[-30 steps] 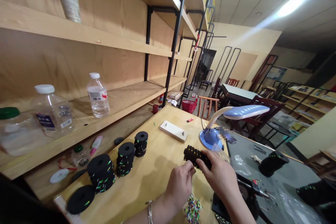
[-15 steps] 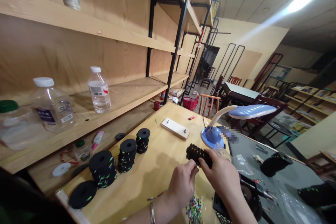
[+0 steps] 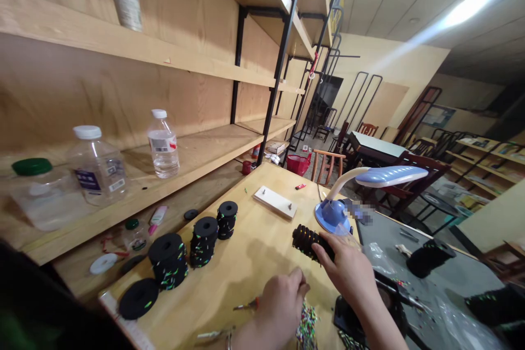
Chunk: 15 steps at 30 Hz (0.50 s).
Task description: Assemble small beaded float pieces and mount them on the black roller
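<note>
My right hand [image 3: 348, 260] is wrapped round a black ringed foam roll [image 3: 305, 240], with small yellowish bits between its rings, and holds it above the table. My left hand [image 3: 283, 298] is apart from the roll, lower down, beside a pile of small multicoloured pieces [image 3: 307, 322]. Its fingers are drawn together and slightly blurred; whatever they may hold is hidden. Partly behind the left hand lies a thin tool with an orange end [image 3: 250, 304]. A pair of tweezers or similar metal tool [image 3: 209, 334] is near the wrist.
Black foam stacks with coloured bits [image 3: 167, 262] stand along the table's left side, beside a flat black disc [image 3: 138, 299]. A white plate with two screws [image 3: 274, 202] and a blue desk lamp [image 3: 331, 214] are farther back. Bottles [image 3: 163, 145] stand on the wooden shelf [image 3: 205, 145].
My left hand has left the foam roll and moved down toward the pile of coloured pieces. My right hand still holds the roll in nearly the same place. The view has shifted slightly.
</note>
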{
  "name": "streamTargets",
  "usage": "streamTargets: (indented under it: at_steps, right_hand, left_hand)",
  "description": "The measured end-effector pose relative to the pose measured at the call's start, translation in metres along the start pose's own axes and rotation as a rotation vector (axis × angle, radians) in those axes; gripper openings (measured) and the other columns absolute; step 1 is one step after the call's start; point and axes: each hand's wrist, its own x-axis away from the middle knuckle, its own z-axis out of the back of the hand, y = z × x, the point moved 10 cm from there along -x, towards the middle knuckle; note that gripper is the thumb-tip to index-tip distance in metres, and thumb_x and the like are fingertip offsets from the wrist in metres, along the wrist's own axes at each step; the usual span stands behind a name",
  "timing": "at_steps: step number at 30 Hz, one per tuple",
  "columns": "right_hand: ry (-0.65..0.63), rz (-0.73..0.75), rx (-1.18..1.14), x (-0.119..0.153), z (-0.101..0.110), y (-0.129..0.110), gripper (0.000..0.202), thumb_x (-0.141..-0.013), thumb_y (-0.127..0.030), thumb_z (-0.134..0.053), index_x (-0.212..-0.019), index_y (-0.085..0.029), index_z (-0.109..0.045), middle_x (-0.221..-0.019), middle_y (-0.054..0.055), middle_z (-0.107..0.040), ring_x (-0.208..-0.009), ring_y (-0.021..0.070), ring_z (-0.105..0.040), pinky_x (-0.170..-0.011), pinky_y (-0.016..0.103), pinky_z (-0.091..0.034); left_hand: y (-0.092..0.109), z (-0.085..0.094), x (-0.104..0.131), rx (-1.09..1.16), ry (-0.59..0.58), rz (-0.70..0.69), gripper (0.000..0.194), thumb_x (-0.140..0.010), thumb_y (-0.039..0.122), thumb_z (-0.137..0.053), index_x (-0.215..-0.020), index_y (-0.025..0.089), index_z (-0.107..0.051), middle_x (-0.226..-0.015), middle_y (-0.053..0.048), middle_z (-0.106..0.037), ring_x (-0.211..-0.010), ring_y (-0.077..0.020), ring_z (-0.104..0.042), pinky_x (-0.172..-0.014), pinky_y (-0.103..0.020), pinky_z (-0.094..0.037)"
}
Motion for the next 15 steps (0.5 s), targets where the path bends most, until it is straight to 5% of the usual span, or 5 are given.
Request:
streamTargets:
  at_steps: [4, 9, 12, 15]
  right_hand:
    - [-0.046, 0.006, 0.017, -0.005, -0.001, 0.000, 0.031, -0.088, -0.039, -0.052, -0.108, -0.025, -0.070, -0.101, 0.006, -0.077, -0.086, 0.0264, -0.072, -0.069, 0.033, -0.052]
    - [-0.033, 0.017, 0.041, -0.003, 0.000, -0.004, 0.031, -0.087, -0.038, -0.053, -0.110, -0.023, -0.069, -0.103, 0.008, -0.076, -0.086, 0.0274, -0.072, -0.069, 0.034, -0.051]
    - [-0.027, 0.004, 0.056, 0.000, 0.001, -0.006, 0.032, -0.089, -0.038, -0.051, -0.112, -0.023, -0.068, -0.106, 0.008, -0.076, -0.086, 0.0277, -0.072, -0.068, 0.034, -0.052]
    - [-0.020, 0.008, 0.049, 0.003, 0.001, -0.007, 0.033, -0.090, -0.037, -0.050, -0.114, -0.023, -0.067, -0.109, 0.008, -0.075, -0.089, 0.0273, -0.072, -0.070, 0.034, -0.053]
  left_hand:
    - [-0.005, 0.007, 0.014, 0.023, -0.019, 0.007, 0.014, -0.080, 0.018, -0.054, -0.069, 0.019, -0.063, -0.060, -0.003, -0.066, -0.054, -0.0168, -0.057, -0.050, -0.025, -0.029]
    - [-0.019, 0.044, 0.008, 0.326, 0.271, 0.079, 0.015, -0.087, 0.029, -0.050, -0.087, 0.018, -0.060, -0.081, -0.005, -0.066, -0.067, -0.0163, -0.060, -0.061, -0.025, -0.043]
    - [-0.033, 0.028, -0.005, 0.611, 0.272, 0.192, 0.030, -0.079, 0.033, -0.061, -0.103, 0.017, -0.054, -0.103, -0.010, -0.064, -0.065, -0.0141, -0.060, -0.059, -0.025, -0.046]
    - [-0.033, -0.004, -0.014, 0.839, 0.116, 0.241, 0.029, -0.080, 0.043, -0.060, -0.089, 0.016, -0.053, -0.063, 0.002, -0.056, -0.046, -0.0099, -0.047, -0.045, -0.021, -0.036]
